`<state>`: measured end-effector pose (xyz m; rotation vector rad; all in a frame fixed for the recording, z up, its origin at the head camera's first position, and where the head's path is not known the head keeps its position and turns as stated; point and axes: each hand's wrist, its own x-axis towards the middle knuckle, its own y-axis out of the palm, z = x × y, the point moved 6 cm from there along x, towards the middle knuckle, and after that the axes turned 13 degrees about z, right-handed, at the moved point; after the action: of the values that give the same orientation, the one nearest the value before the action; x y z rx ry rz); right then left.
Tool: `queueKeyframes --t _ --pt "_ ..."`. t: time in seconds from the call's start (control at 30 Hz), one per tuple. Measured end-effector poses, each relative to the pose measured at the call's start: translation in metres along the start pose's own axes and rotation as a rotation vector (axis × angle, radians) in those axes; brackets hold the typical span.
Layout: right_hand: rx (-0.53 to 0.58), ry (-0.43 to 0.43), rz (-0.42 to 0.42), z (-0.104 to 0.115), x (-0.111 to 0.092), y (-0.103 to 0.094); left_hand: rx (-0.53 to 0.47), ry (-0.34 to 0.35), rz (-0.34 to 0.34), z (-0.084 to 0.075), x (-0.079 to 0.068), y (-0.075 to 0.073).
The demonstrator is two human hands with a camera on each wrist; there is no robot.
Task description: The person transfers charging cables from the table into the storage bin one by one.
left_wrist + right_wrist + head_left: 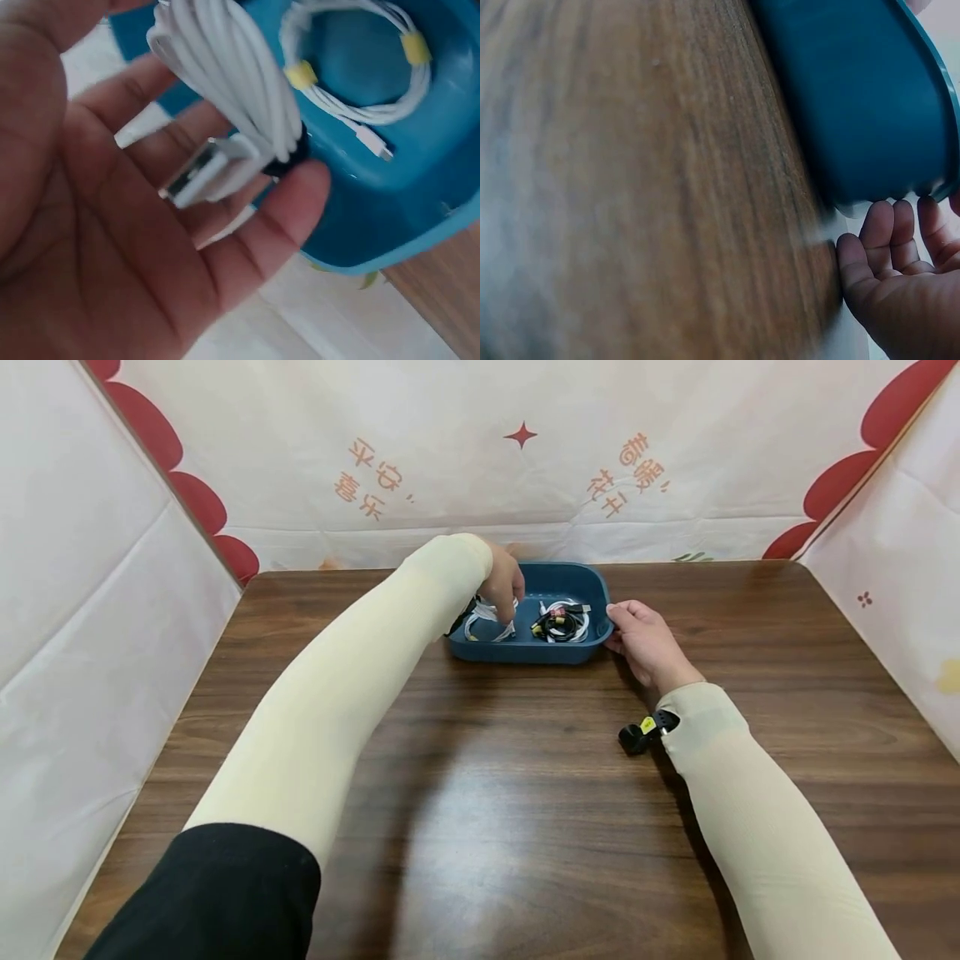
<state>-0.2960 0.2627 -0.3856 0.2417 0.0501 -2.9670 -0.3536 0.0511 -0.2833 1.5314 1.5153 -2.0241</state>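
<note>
A blue plastic basket (525, 654) stands at the far side of the table. Reaching into its left part, my left hand (504, 583) holds a coiled white USB cable (236, 82) bound by a black tie, its metal plug lying over the fingers in the left wrist view. Beneath that hand, a looped white cable (382, 115) with yellow ties lies on the basket floor. Coiled black and white cables (562, 622) lie in the right part. My right hand (643, 639) grips the basket's right end, thumb at the rim and fingers against the outer wall (862, 112).
The brown wooden table (495, 810) extends in front of the basket. A white printed cloth (480, 468) hangs close behind it, with further white cloth at both sides. A small black camera (637, 739) juts from my right wrist.
</note>
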Motion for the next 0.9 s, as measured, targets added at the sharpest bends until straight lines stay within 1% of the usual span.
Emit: queueKeyframes --t 0.1,0.2,0.3,0.43,0.53,0.63,0.73,0.9 --pt "-0.009 0.001 0.007 0.0 0.002 0.003 -0.044 0.014 0.032 0.008 0.012 0.004" --pt "-0.029 0.008 0.005 -0.001 0.003 0.004 -0.113 0.029 0.062 0.013 0.019 0.011" --pt "-0.033 0.014 0.002 -0.002 0.003 0.003 -0.157 0.032 0.077 0.015 0.021 0.018" --pt "-0.027 0.013 0.001 -0.002 0.003 0.003 -0.18 0.042 0.081 0.014 0.016 0.025" --pt "-0.021 0.009 0.0 -0.001 0.003 0.002 -0.189 0.048 0.051 0.013 0.011 0.027" --pt "-0.023 0.008 0.0 0.0 0.002 0.001 -0.198 0.036 0.003 0.014 0.012 0.026" --pt "-0.026 0.012 -0.001 0.0 0.001 0.0 -0.189 0.021 -0.028 0.017 0.019 0.025" --pt "-0.021 0.016 -0.008 0.0 0.002 -0.001 -0.17 0.019 -0.046 0.02 0.027 0.023"
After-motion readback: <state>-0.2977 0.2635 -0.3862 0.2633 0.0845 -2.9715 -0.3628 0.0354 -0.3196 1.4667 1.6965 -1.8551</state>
